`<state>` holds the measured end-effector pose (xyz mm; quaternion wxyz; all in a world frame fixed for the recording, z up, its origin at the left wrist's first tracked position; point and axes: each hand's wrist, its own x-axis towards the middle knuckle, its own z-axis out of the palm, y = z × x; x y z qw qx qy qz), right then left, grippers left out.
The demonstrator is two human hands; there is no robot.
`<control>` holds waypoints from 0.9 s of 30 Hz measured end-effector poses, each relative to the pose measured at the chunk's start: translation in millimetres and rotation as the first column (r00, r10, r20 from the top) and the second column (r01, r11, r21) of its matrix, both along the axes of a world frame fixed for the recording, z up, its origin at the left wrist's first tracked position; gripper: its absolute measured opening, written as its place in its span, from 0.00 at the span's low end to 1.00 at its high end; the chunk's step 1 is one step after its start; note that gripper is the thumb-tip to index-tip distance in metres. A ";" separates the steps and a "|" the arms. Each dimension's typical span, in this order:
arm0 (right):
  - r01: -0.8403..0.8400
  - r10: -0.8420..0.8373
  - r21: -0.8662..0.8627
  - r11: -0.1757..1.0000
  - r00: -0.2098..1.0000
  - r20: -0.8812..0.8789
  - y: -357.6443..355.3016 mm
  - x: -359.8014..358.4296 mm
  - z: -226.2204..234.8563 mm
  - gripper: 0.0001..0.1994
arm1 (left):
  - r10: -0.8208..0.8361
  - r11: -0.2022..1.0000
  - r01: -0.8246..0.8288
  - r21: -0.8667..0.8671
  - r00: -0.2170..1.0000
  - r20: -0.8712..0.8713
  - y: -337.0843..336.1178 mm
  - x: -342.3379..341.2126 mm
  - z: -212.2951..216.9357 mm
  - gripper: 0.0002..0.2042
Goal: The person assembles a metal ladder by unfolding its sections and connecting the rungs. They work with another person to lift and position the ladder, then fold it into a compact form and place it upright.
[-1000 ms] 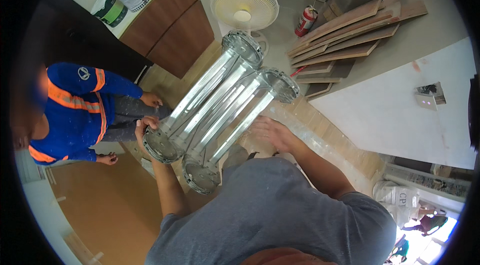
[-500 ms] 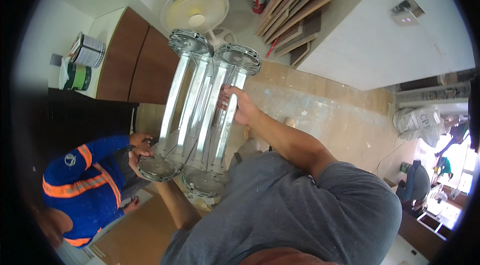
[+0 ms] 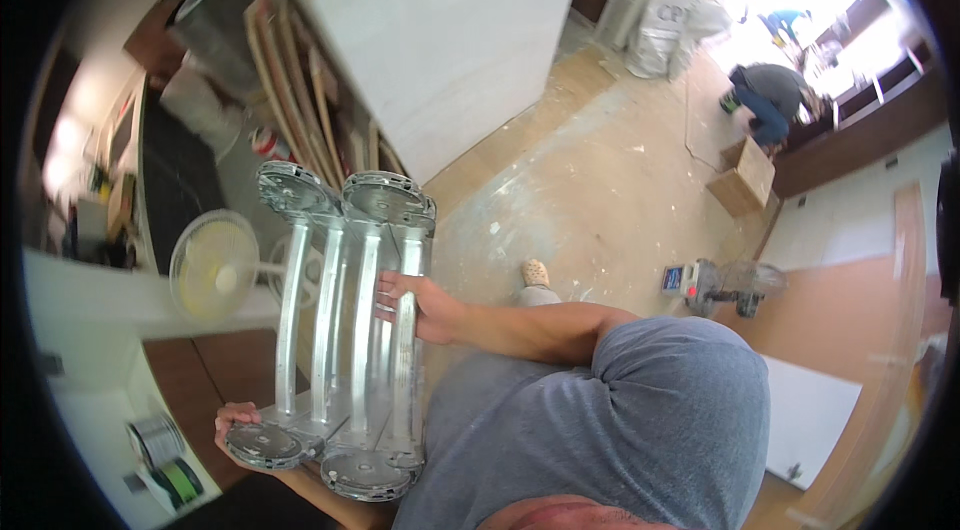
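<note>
I hold a silver metal frame in front of me, made of several long shiny bars with round, disc-like plates at both ends. Around one of its bars on the right side, near the middle, my right hand is closed. My left hand grips the edge of a round plate at the near left end; part of that hand and its forearm are hidden under the frame. The frame is tilted, its far end leaning slightly right. What kind of fixture it is, I cannot tell.
A white fan stands left of the frame, near brown cabinet doors. Wooden panels lean by a white wall. Across the dusty floor are a cardboard box, a crouching person, white sacks and another fan.
My view has turned to the right, and the frame has come round with me, still in both hands. The person in the blue and orange top has gone out of view.
</note>
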<state>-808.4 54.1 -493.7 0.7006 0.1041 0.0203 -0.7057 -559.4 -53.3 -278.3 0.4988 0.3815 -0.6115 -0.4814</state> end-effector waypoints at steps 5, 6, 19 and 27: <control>0.221 -0.222 0.044 0.974 0.975 0.019 89.8 -63.0 59.2 0.28 | -0.263 0.960 0.265 0.096 0.964 -0.031 10.4 -84.2 30.7 0.18; 0.278 -0.278 0.000 0.960 0.960 0.037 101.9 -61.1 63.2 0.28 | -0.314 0.947 0.313 0.067 0.949 0.005 4.8 -90.6 36.1 0.18; 0.611 -0.617 0.141 0.779 0.787 -0.003 252.4 -302.4 1.0 0.24 | -0.633 0.701 0.645 0.305 0.759 -0.152 58.6 -423.6 -50.9 0.23; 0.762 -0.761 0.099 0.641 0.647 -0.053 277.6 -447.3 -6.0 0.23 | -0.698 0.636 0.723 0.268 0.688 -0.200 70.0 -623.4 -82.2 0.22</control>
